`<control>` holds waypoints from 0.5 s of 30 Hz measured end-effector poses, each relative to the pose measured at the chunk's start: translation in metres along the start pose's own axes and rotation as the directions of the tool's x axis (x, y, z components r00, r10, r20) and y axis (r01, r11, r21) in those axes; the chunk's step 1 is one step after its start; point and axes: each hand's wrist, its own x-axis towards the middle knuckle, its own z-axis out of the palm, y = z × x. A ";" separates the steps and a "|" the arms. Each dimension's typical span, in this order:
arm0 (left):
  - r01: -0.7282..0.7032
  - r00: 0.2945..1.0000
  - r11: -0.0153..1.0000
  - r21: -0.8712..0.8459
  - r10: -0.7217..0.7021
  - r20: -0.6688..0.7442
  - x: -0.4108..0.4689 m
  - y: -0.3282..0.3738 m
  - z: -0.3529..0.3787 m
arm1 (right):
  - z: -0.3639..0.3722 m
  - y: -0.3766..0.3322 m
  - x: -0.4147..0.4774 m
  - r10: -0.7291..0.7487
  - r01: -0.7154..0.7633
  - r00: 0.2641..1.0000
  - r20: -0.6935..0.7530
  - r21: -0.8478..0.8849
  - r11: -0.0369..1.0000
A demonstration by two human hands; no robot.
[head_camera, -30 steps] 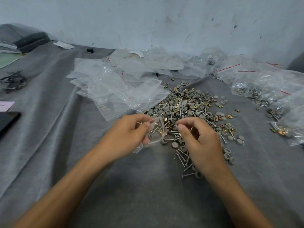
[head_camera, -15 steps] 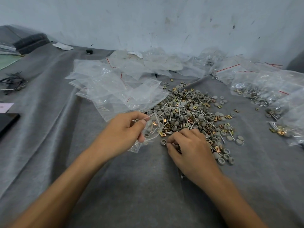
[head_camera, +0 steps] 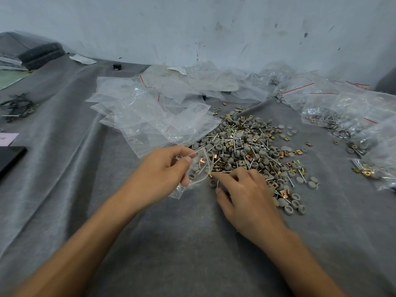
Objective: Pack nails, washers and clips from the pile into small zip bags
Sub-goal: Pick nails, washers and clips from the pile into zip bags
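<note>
A pile of grey washers, silver nails and gold clips (head_camera: 246, 146) lies on the grey cloth. My left hand (head_camera: 162, 170) pinches a small clear zip bag (head_camera: 198, 168) held open at the pile's near left edge; a few washers and a clip show inside it. My right hand (head_camera: 244, 194) rests palm down on the pile's near edge, fingertips on nails and a gold clip right beside the bag's mouth. Whether the fingers hold a piece is hidden.
Several empty zip bags (head_camera: 150, 116) lie spread behind my left hand. Filled bags (head_camera: 342, 121) sit at the right. A dark phone (head_camera: 10, 159) and a bundle of black ties (head_camera: 18, 106) are at the far left. A wall bounds the back.
My right hand dropped from beside the bag onto the pile's near edge and slid toward the bag's mouth. The left hand kept holding the bag in much the same place.
</note>
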 end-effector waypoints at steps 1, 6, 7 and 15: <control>0.001 1.000 1.000 -0.002 -0.001 0.001 0.000 0.000 0.000 | 0.001 -0.002 0.000 -0.014 0.014 1.000 0.015 -0.013 1.000; 0.007 1.000 1.000 -0.003 -0.007 0.008 -0.001 0.001 0.001 | 0.001 0.001 0.001 -0.024 0.026 0.997 0.070 -0.026 0.999; 0.007 1.000 1.000 -0.007 -0.007 0.008 -0.001 0.001 0.001 | 0.000 0.002 0.001 -0.025 0.026 0.997 0.074 -0.018 0.999; 0.005 1.000 1.000 -0.007 -0.005 0.025 -0.001 0.000 0.001 | -0.010 0.014 0.001 -0.021 0.018 0.998 0.056 0.043 0.999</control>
